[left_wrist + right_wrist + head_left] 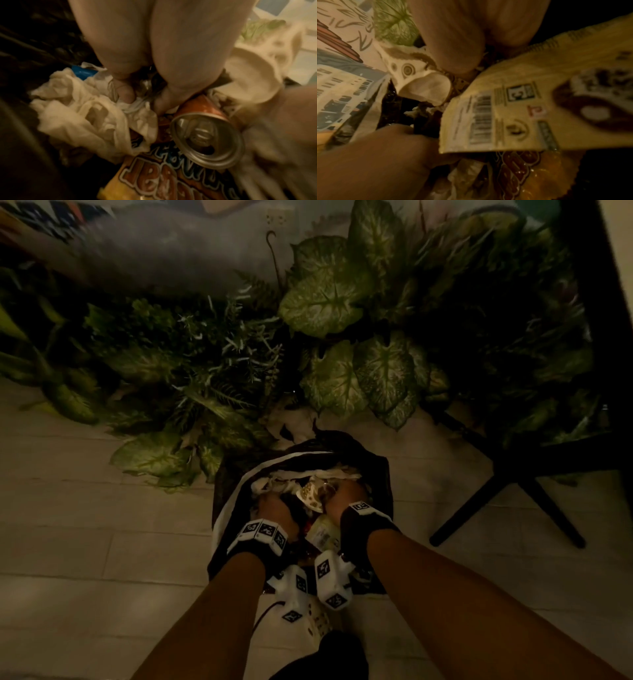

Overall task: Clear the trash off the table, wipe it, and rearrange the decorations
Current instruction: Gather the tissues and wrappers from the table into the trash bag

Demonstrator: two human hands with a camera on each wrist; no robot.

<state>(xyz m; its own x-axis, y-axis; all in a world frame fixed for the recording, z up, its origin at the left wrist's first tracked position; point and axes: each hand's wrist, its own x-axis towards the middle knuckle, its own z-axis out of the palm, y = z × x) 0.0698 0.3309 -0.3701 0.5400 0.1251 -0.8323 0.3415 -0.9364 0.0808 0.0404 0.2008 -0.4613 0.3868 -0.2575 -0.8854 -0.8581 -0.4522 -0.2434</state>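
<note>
Both forearms reach down over a pale tiled floor (68,508) in a dim room, into a black trash bag (383,474) crammed with rubbish. Leafy green plants (329,299) crowd just behind it; dark chair legs (534,491) stand to the right. Inside lie crumpled white tissue (82,108), an orange soda can (205,138), a patterned paper cup (412,75) and a yellow snack wrapper (522,108). The left hand (274,506) has fingers curled into tissue; the right hand (344,496) is buried, its grip unclear.

Both hands' fingertips sink out of sight among the trash (318,501) — wrapper lettering (164,174) blurred, cut off.
</note>
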